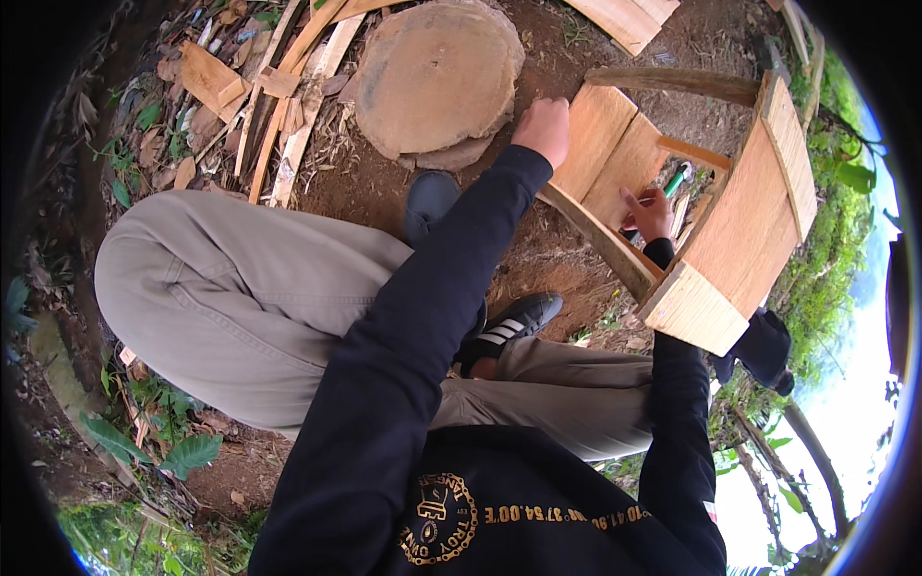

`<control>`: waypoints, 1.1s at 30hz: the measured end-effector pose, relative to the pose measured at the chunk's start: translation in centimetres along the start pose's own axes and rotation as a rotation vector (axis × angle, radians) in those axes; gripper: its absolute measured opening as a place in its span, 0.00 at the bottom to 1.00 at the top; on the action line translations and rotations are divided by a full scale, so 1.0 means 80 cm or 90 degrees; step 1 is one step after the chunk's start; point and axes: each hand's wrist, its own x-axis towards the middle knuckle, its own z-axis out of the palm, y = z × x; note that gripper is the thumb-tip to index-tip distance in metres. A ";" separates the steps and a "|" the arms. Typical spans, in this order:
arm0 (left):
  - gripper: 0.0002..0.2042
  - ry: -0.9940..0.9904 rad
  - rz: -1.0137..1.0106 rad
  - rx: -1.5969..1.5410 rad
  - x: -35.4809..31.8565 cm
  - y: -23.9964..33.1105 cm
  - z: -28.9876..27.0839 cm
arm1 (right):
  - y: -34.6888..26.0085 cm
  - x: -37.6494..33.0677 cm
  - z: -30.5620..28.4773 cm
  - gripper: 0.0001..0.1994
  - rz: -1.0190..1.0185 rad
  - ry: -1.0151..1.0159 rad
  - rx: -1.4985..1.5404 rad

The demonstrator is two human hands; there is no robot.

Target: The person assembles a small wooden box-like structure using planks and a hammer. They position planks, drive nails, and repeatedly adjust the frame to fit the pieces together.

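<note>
Head view: our wooden frame (732, 213), right of the stump (437, 82).
Left hand (544, 132) grips its edge; right hand (653, 215), apart, by green tool (678, 180), hold unclear. Probably stiff, light: lift by rails (595, 236).

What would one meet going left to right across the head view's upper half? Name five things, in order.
Flat wooden offcut → round wooden stump → left hand → right hand → broad green leaf.

Soft daylight, washed-out sky (860, 384), black fisheye edges
</note>
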 end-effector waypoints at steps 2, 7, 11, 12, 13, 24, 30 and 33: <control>0.07 -0.010 -0.011 -0.015 -0.033 0.008 -0.009 | 0.016 0.011 -0.008 0.27 0.037 -0.015 -0.055; 0.18 -0.125 -0.003 0.115 -0.094 0.013 -0.029 | 0.082 0.020 -0.015 0.22 -0.164 0.112 -0.179; 0.31 -0.149 0.047 0.127 -0.105 0.005 -0.027 | 0.152 -0.010 -0.056 0.21 -0.078 0.036 -0.248; 0.33 -0.133 0.059 0.132 -0.104 -0.001 -0.024 | 0.164 -0.016 -0.061 0.21 -0.009 -0.038 -0.287; 0.34 -0.122 0.075 0.136 -0.105 -0.007 -0.020 | 0.161 -0.026 -0.061 0.20 0.082 -0.145 -0.336; 0.41 -0.162 0.135 0.171 -0.085 -0.023 -0.024 | 0.009 -0.148 0.072 0.25 -0.460 0.155 -0.444; 0.41 -0.190 0.150 0.177 -0.085 -0.019 -0.023 | 0.043 -0.103 0.091 0.28 -0.406 0.097 -0.503; 0.41 -0.198 0.163 0.184 -0.086 -0.023 -0.024 | 0.034 -0.113 0.096 0.25 -0.473 0.176 -0.525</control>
